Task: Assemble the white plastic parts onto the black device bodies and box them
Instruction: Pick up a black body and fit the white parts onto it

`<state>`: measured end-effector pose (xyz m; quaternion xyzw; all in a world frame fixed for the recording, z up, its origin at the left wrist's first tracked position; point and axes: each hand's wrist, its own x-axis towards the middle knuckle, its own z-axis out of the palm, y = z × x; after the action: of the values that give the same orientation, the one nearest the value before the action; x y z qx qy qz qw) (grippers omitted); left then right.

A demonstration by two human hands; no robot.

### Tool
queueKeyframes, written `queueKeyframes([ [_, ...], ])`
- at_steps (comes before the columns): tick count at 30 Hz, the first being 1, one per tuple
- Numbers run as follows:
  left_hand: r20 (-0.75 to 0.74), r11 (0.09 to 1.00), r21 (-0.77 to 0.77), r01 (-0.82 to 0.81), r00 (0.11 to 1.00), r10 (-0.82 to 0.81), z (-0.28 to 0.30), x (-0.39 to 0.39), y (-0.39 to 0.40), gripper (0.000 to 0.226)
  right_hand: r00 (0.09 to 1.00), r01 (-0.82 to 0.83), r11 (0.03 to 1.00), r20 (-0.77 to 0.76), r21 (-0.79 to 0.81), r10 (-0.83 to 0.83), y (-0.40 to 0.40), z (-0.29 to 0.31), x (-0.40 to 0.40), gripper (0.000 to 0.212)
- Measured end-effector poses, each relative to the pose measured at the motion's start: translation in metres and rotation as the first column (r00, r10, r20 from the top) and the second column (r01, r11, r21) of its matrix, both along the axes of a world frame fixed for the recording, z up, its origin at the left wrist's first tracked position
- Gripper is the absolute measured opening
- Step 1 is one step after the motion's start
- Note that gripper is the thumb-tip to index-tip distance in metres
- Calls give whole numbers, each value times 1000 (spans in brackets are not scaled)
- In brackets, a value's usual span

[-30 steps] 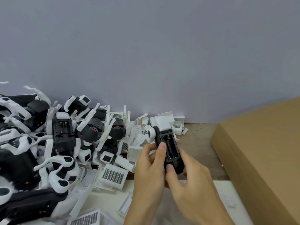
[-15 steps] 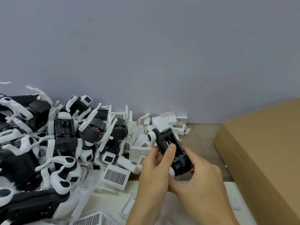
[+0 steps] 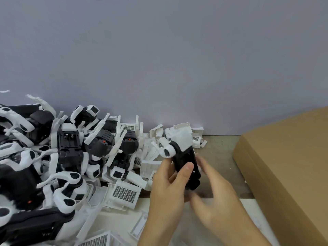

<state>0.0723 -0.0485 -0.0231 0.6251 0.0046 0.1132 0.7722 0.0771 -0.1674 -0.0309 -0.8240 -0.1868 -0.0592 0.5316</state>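
Note:
My left hand [image 3: 168, 194] grips a black device body [image 3: 184, 156] upright over the table, thumb across its front. A white cap [image 3: 182, 139] sits on the body's top end and a white rounded arm piece [image 3: 167, 151] hangs at its upper left. My right hand [image 3: 218, 197] is blurred, just right of and below the body, fingers spread loosely and holding nothing. Whether its fingertips touch the body's right side is unclear. The body's lower end is partly hidden by my hands.
A heap of black bodies [image 3: 70, 148] and loose white parts fills the left, against the grey wall. White grille covers [image 3: 125, 193] lie in front of the heap. A brown cardboard box [image 3: 287, 166] stands at the right. Bare tabletop [image 3: 218, 150] lies between them.
The body has been lifted and tipped more upright in my left hand. My right hand has come off its lower end and drawn back to the right.

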Motion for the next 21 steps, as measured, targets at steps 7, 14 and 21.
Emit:
queueKeyframes([
  [7,139,919,391,51,984,-114,-4,-3,-2,41,988,129,876,-136,465,-73,-3,3,3,85],
  [14,194,831,556,-18,975,-108,0,-3,-3,44,958,285,794,-185,538,-219,-3,7,5,56],
  [21,174,802,596,-23,980,-101,-4,-3,-3,35,956,294,797,-155,528,-250,-5,6,5,49],
])
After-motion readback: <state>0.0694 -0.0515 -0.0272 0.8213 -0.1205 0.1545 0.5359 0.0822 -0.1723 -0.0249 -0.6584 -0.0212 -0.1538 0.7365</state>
